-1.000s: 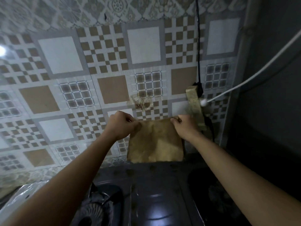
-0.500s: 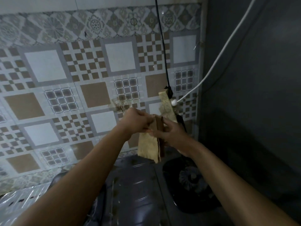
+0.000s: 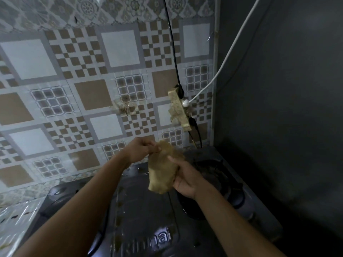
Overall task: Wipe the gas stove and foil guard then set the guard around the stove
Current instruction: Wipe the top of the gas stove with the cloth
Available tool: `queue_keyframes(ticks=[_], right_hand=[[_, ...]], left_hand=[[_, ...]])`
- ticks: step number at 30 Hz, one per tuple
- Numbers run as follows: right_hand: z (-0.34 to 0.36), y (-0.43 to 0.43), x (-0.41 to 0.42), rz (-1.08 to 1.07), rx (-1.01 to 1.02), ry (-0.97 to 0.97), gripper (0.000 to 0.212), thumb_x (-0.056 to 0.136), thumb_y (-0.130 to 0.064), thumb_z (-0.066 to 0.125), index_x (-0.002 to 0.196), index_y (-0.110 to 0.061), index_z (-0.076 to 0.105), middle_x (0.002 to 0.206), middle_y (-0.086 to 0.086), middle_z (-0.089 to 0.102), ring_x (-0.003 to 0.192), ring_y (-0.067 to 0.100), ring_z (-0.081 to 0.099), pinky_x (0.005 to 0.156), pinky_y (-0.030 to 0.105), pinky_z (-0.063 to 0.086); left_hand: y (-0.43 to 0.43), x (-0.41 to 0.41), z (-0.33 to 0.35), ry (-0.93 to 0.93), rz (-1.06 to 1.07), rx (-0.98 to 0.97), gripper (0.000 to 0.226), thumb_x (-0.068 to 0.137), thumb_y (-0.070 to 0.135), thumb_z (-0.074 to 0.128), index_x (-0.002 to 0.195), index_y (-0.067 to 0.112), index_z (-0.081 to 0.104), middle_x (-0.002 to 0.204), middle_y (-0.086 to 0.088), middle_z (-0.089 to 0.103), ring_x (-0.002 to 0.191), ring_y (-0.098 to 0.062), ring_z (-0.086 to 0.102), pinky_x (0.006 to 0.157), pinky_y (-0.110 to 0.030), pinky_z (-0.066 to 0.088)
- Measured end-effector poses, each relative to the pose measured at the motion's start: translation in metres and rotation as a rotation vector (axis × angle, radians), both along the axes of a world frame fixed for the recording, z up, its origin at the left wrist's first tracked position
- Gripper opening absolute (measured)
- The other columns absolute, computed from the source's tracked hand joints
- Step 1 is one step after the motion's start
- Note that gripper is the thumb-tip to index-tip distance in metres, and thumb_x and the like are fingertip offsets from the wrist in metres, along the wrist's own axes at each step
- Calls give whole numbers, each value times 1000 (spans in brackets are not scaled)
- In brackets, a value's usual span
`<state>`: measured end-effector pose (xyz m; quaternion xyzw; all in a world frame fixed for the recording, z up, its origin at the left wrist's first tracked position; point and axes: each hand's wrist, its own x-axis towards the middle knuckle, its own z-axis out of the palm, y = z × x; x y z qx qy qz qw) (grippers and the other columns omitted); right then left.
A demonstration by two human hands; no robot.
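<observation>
Both hands hold one tan, crumpled wiping cloth [image 3: 161, 174] just above the black glossy gas stove [image 3: 144, 212]: the left hand [image 3: 143, 152] pinches its top corner, and the right hand [image 3: 184, 178] has its fingers wrapped round its body. A second ago the cloth was spread flat; now it is bunched into a pad, so wiping is judged imminent. No foil guard is identifiable; the shiny patch [image 3: 13, 217] at lower left is cut off.

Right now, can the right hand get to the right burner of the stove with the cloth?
Probably yes. The right hand, gripping the cloth while the left hand pinches its top, hangs just beside the right burner, and nothing lies between them.
</observation>
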<state>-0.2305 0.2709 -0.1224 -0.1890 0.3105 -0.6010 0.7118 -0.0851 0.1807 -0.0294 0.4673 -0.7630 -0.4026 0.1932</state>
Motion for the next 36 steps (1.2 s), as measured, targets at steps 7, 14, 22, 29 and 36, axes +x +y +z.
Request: queue_keyframes(ticks=[7, 14, 22, 29, 36], right_hand=[[10, -28, -37, -205, 249, 366, 31, 96, -12, 60, 126, -6, 62, 107, 16, 72, 96, 29, 67, 76, 39, 55], [62, -56, -113, -612, 91, 1202, 27, 102, -28, 51, 120, -12, 63, 111, 7, 63, 88, 19, 58, 69, 25, 46], [-15, -68, -116, 243, 243, 1858, 52, 90, -23, 41, 139, -28, 58, 153, 7, 45, 136, 32, 44, 111, 37, 38], [-30, -98, -129, -130, 206, 1779, 44, 98, -35, 47, 139, -23, 57, 140, 7, 57, 123, 30, 56, 100, 42, 49], [-65, -141, -153, 214, 513, 1855, 106, 77, -75, 55, 159, -18, 20, 166, 16, 11, 148, 41, 21, 119, 49, 27]], left_hand=[[-21, 18, -31, -282, -57, -117, 16, 97, 27, 56, 96, 15, 66, 93, -5, 64, 88, -16, 58, 77, -28, 44], [-45, 42, -45, -385, -6, -47, 24, 96, 25, 58, 117, 13, 62, 116, -5, 64, 112, -20, 56, 98, -36, 40], [-56, 48, -65, -560, 59, -93, 45, 90, 41, 63, 129, 20, 54, 130, -9, 57, 120, -24, 54, 101, -40, 43], [-75, 70, -97, -735, 87, -95, 78, 82, 43, 72, 146, 20, 35, 145, -11, 46, 131, -30, 45, 109, -44, 38], [-100, 90, -132, -912, 50, -84, 144, 24, 105, 46, 148, 34, 27, 156, -2, 34, 142, -33, 31, 113, -61, 25]])
